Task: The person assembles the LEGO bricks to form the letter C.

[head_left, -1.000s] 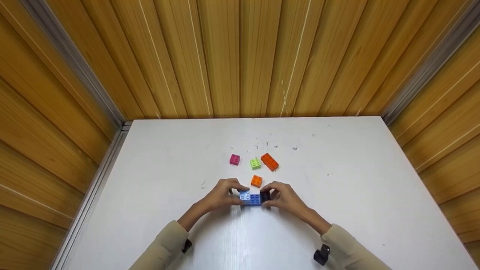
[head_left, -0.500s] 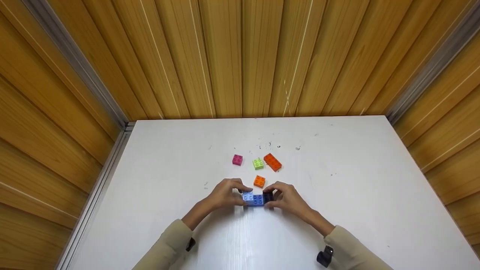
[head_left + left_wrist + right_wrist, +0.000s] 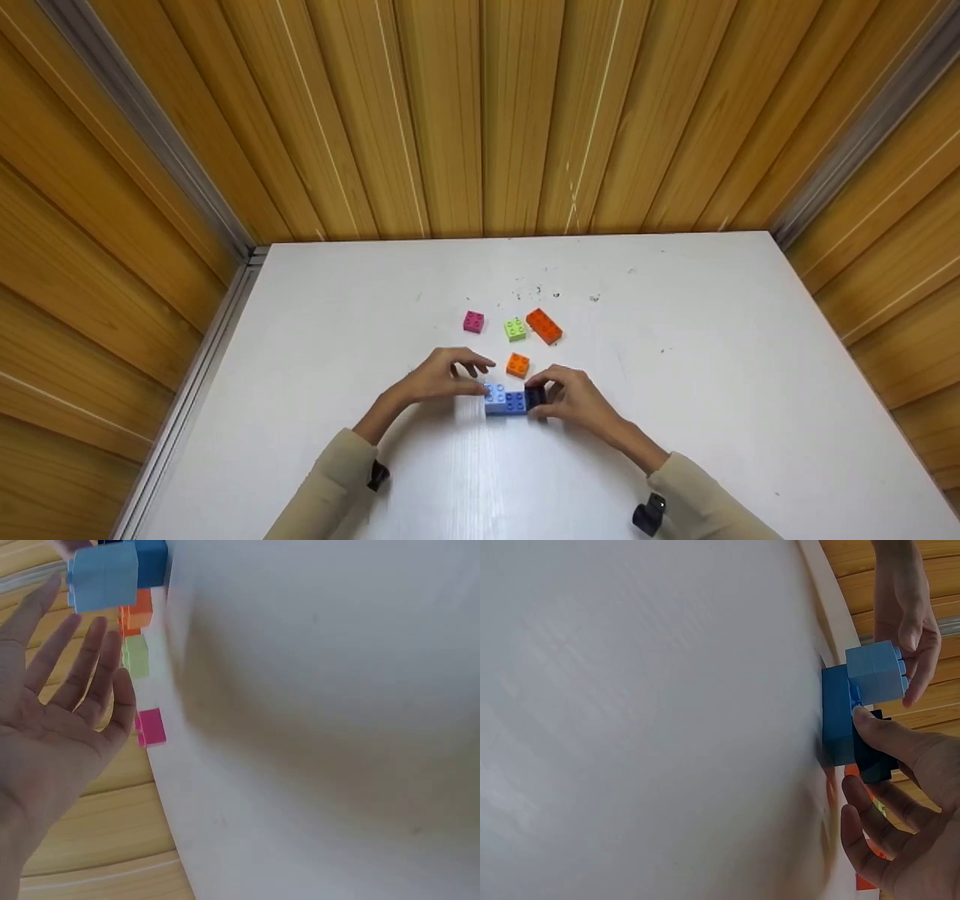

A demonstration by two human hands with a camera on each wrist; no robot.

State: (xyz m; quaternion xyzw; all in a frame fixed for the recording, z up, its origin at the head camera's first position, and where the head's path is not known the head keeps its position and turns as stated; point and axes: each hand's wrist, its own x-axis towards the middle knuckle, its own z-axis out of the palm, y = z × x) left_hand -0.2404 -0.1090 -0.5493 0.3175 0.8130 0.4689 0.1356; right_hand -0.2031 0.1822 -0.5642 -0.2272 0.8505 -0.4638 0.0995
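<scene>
A long blue brick [image 3: 514, 403] lies on the white table. On its left end sits a light blue brick [image 3: 496, 394], studs up. At its right end is a black brick [image 3: 873, 757], which my right hand [image 3: 574, 397] pinches between thumb and fingers. My left hand [image 3: 441, 376] hovers beside the light blue brick with its fingers spread and loosely bent. In the left wrist view those fingers [image 3: 90, 664] hold nothing, and their tips are close to the light blue brick's studded side.
Just beyond the stack lies a small orange brick [image 3: 517, 364]. Farther back are a magenta brick [image 3: 473, 322], a lime green brick [image 3: 514, 329] and a longer red-orange brick [image 3: 544, 326]. Wood-patterned panels [image 3: 480, 120] surround the white table [image 3: 337, 300].
My left hand has let go of the light blue brick and drawn slightly left and back, its fingers opening. My right hand keeps its pinch on the black brick.
</scene>
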